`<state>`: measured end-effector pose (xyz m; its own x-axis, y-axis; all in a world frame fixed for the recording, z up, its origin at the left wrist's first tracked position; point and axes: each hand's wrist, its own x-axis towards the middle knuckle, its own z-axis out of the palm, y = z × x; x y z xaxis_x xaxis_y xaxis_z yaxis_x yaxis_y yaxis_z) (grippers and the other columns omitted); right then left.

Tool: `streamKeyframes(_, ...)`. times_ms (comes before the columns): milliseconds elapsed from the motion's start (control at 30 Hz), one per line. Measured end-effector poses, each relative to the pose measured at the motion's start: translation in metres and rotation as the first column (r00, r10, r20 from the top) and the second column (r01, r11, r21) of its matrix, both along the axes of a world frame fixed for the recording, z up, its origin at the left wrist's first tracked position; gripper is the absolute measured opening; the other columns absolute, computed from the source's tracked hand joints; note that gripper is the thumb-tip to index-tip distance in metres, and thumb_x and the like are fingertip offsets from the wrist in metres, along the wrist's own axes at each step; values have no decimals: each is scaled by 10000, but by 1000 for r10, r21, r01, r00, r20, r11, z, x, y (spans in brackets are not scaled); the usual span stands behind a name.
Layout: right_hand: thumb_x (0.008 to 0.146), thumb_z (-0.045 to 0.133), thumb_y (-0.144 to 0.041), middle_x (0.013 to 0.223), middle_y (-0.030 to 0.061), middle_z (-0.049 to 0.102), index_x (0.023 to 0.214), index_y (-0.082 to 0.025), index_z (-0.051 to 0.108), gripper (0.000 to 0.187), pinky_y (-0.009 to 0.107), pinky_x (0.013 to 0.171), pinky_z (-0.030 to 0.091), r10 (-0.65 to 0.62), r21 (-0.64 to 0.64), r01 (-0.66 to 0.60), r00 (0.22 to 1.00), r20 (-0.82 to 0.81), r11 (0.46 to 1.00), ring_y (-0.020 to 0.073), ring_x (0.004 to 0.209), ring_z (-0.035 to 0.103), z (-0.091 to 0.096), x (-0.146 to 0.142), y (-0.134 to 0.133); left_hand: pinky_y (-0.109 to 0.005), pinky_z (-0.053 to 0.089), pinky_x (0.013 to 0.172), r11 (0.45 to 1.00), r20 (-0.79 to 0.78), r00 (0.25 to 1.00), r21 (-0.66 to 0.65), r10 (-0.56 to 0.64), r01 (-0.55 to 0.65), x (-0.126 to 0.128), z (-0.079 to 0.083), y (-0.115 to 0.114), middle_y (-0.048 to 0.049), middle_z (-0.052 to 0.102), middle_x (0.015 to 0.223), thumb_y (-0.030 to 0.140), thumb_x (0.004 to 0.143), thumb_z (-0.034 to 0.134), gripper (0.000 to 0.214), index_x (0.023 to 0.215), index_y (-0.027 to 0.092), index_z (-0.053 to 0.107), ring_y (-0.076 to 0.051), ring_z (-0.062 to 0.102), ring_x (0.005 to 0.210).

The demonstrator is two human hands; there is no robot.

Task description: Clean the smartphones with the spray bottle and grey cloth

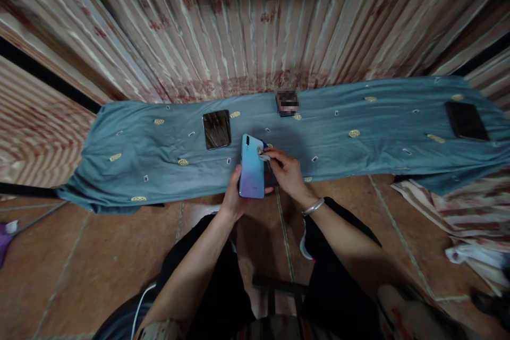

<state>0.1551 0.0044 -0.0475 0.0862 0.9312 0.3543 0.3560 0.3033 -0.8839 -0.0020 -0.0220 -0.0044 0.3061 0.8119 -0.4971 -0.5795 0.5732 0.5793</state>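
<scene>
A light blue phone is held back side up, over the near edge of a blue-grey cloth spread on the floor. My left hand grips the phone from below and from the left. My right hand, with a silver bracelet on the wrist, pinches a small white wipe against the phone's upper right corner.
On the cloth lie a dark phone face up just beyond my hands, a small blurred object at the back, and another dark phone at the far right. Striped curtains hang behind. Bundled striped fabric lies on the tiled floor at right.
</scene>
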Motion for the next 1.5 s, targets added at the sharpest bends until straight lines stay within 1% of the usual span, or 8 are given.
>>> streamKeyframes(167,865,476,-172,1158,0,731,960,-274,729,289,353,1017,500,-39,11,39,999,4,999,178,1126,670,-3,6,7,-468,559,867,992,40,991,25,-126,125,2,-6,-2,-190,732,1095,548,939,393,566,1203,106,630,-340,685,1089)
streamKeyframes(333,855,465,-157,1167,18,729,980,-258,728,309,351,1014,504,-54,6,54,998,16,999,178,1112,675,-2,8,9,-395,581,752,981,20,984,77,-178,176,3,-6,-3,-185,737,1097,562,948,361,573,1148,114,659,-330,713,1019)
streamKeyframes(567,858,465,-152,1203,15,719,1048,-269,741,355,396,1050,493,-67,41,66,997,29,997,195,1143,662,-2,10,11,-387,588,716,979,17,981,64,-196,194,4,-6,-6,-195,738,1077,564,943,380,587,1183,103,651,-333,719,1000)
streamKeyframes(733,871,461,-113,1265,14,686,1141,-288,714,409,398,1062,490,-62,133,43,987,147,990,187,1185,625,1,9,9,-397,595,738,979,41,979,38,-202,200,9,-8,-8,-200,746,1018,548,940,420,565,1164,86,655,-328,721,993)
streamKeyframes(900,879,436,-86,1315,39,651,1229,-273,670,461,424,1084,469,-37,177,-7,969,242,984,205,1221,589,4,9,7,-430,603,770,982,31,981,-3,-190,190,12,-6,-9,-180,754,936,481,990,316,547,1172,90,652,-313,722,997)
streamKeyframes(1133,874,441,-78,1277,26,666,1188,-286,686,450,423,1066,490,-3,181,-49,962,274,982,209,1208,599,5,11,6,-407,615,736,980,40,979,-4,-199,199,10,-8,-7,-182,751,1012,487,974,382,530,1262,107,614,-314,719,1011)
streamKeyframes(1333,917,417,-106,1265,48,673,1174,-257,694,407,428,1050,503,50,190,-111,952,301,976,211,1203,596,10,4,-4,-391,618,728,985,15,984,-1,-175,175,7,-11,-3,-160,758,996,458,1006,283,541,1298,113,581,-287,732,961)
streamKeyframes(1500,944,399,-124,1252,61,678,1166,-241,694,387,435,1027,519,61,199,-126,950,307,972,214,1187,602,12,3,-8,-401,617,733,984,-1,984,7,-178,178,6,-13,-1,-158,751,1032,449,1011,268,548,1345,104,532,-272,738,912)
